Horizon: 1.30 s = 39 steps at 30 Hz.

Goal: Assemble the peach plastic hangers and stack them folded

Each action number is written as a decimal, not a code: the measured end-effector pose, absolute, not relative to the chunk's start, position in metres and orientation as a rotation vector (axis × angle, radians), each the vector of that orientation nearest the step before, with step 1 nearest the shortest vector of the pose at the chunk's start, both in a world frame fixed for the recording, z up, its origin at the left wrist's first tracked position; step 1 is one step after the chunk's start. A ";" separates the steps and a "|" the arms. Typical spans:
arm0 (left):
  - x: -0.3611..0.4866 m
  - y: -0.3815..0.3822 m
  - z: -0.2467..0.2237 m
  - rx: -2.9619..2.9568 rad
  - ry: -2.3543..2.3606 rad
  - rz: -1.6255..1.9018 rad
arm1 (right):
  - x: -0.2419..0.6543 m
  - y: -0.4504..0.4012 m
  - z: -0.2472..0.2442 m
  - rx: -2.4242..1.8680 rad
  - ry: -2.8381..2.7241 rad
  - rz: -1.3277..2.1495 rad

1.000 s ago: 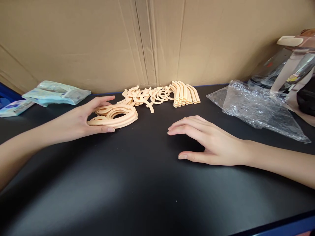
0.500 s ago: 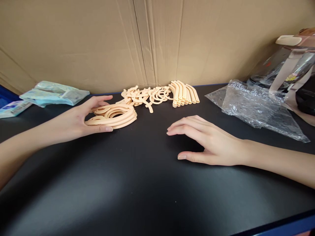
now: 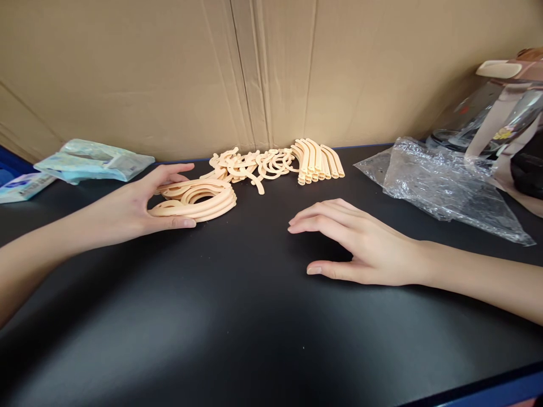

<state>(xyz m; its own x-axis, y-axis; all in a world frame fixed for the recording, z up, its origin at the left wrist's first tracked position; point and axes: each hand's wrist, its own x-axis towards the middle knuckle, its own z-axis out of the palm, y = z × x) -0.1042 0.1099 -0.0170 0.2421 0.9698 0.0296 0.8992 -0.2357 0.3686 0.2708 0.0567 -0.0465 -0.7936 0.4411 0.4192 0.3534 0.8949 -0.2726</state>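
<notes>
Left hand (image 3: 139, 208) around curved-piece stack (image 3: 199, 211) — palm end partly hidden.

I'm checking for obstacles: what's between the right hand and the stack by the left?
Bare black tabletop between the right hand and the stack, in the head view.

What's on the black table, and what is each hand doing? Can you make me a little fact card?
Left hand: around one end of a stack of curved beige pieces
Right hand: holding nothing, thumb apart from fingers
Table middle, far edge: jumbled heap of curved beige pieces, beside neatly lined-up beige pieces
Table left: pale-blue plastic packet
Table right: crinkled clear plastic bag, see-through bottle with strap
Behind: brown cardboard
</notes>
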 end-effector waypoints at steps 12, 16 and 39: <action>-0.103 0.109 -0.017 2.266 1.703 0.366 | 0.270 0.056 -0.046 -0.569 -2.572 0.229; -0.106 0.110 -0.019 2.285 1.702 0.361 | 0.271 0.056 -0.046 -0.580 -2.575 0.234; -0.108 0.104 -0.001 2.340 1.742 0.300 | 0.270 0.056 -0.046 -0.583 -2.576 0.220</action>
<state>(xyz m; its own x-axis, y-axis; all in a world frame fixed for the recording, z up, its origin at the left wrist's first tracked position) -0.1078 0.1044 -0.0005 0.2812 0.9589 0.0384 0.9164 -0.2802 0.2856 0.2700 0.0556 -0.0459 -0.7907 0.4413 0.4243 0.3629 0.8961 -0.2557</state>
